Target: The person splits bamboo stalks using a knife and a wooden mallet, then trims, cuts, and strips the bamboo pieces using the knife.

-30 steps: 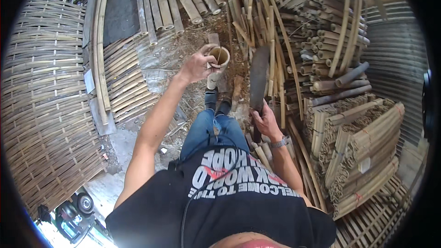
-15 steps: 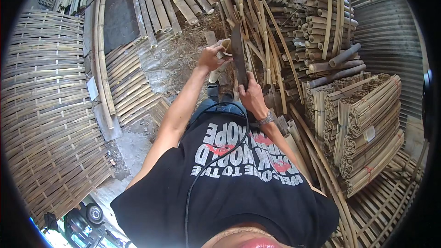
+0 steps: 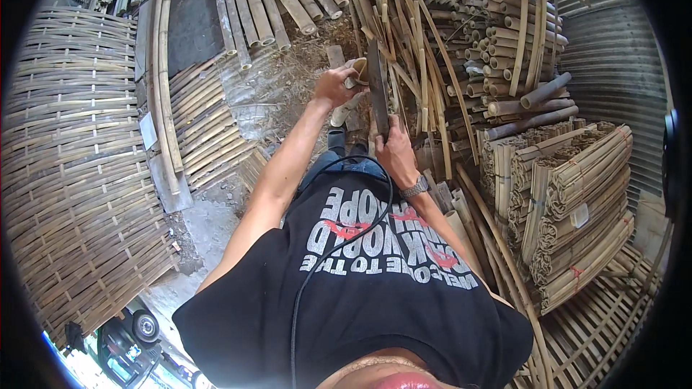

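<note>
The left hand [image 3: 333,86] is gripping the top of a short bamboo piece [image 3: 355,72], fingers curled tight around it, while the right hand [image 3: 395,148] is closing in a fist on the handle of a broad blade [image 3: 378,86]. The blade is standing upright with its edge meeting the bamboo piece just beside the left fingers, so both hands are sitting close together, left above and right below. No containers are showing; the stock is lying loose or bundled. Tied bundles of split slats [image 3: 577,202] are stacking up at the right, and round poles [image 3: 504,50] are piling behind them. More poles [image 3: 252,7] are lying at the top. Woven bamboo panels [image 3: 72,173] are leaning at the left. Long thin strips [image 3: 425,50] are crossing close behind the blade, crowding the space around the right hand. Shavings [image 3: 288,86] are littering the ground under the left forearm.
</note>
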Demonstrator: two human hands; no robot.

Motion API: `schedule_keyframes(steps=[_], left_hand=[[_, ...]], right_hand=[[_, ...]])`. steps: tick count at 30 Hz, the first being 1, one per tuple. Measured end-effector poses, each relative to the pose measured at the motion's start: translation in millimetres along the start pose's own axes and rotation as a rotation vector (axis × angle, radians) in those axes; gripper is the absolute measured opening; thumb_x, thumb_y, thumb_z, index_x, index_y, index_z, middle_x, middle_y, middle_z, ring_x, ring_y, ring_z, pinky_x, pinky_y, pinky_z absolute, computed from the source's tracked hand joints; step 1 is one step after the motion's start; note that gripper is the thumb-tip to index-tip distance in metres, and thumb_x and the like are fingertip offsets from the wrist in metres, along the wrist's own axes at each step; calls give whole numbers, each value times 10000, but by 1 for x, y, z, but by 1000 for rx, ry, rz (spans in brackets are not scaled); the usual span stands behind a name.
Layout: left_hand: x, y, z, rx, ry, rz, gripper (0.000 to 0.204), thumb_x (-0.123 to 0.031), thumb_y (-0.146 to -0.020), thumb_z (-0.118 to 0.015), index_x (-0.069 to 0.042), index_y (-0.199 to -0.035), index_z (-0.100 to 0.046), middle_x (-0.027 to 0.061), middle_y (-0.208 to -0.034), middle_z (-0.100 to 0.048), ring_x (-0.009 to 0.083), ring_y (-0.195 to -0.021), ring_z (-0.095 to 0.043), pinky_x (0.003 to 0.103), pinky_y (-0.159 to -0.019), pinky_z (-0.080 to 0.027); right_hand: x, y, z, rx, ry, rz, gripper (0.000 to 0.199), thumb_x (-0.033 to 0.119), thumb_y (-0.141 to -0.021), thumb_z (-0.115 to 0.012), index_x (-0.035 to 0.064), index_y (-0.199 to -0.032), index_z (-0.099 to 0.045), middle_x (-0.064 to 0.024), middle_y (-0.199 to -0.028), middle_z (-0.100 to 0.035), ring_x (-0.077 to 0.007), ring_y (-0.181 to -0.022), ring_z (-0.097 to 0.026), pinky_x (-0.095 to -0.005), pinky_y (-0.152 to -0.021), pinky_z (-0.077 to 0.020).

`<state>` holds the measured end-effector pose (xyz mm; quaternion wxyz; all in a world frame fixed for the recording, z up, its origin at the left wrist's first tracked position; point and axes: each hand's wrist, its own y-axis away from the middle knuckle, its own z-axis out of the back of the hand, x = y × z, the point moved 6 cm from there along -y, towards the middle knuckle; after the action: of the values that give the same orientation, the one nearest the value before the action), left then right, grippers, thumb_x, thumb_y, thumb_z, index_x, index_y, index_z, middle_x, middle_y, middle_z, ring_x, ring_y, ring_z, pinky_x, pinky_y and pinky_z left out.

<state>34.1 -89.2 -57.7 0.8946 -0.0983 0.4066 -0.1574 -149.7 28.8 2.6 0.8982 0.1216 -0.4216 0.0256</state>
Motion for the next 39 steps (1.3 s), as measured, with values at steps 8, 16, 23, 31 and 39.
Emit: schedule_keyframes(steps=[8, 16, 23, 31, 39], left_hand=[[-22, 1, -12, -27, 40, -44, 471, -394, -697, -860, -52, -989, -719, 162, -1038, -725, 338, -895, -717, 416, -769, -593], [-32, 26, -29, 214, 92, -175, 235, -142, -699, -781, -96, -923, -727, 157, -1066, -733, 258, -771, -746, 345, -744, -632], [-33, 61, -40, 116, 152, -138, 313, -83, -633, -728, -63, -943, -686, 186, -1319, -618, 357, -1148, -643, 404, -974, -556], [-35, 21, -16, -75, 205, -113, 898, -300, -621, -924, -28, -1311, -420, 213, -1251, -588, 351, -1051, -667, 429, -926, -555], [-112, -4, 75, -412, 53, -220, 919, -290, -632, -940, 11, -1323, -414, 150, -1044, -619, 261, -884, -672, 347, -783, -572]], right_hand=[[-15, -8, -11, -65, 279, 22, 556, 129, -878, -580, -154, -1315, -385, -347, -860, -643, -517, -791, -630, -557, -727, -515], [-106, -59, -84, 340, 344, -202, 511, 177, -858, -554, -95, -1269, -422, -349, -1066, -645, -483, -997, -646, -523, -855, -527], [-171, -57, -148, 312, -67, -28, 373, 287, -903, -577, 28, -1153, -674, -200, -937, -725, -324, -826, -706, -432, -674, -554], [-143, -50, -155, 390, -338, -651, 375, 238, -818, -664, -123, -917, -673, -138, -653, -622, -252, -651, -682, -356, -570, -527], [-48, -14, -30, 223, -101, -242, 475, 410, -996, -510, -30, -850, -613, -276, -744, -646, -427, -721, -652, -500, -687, -482]])
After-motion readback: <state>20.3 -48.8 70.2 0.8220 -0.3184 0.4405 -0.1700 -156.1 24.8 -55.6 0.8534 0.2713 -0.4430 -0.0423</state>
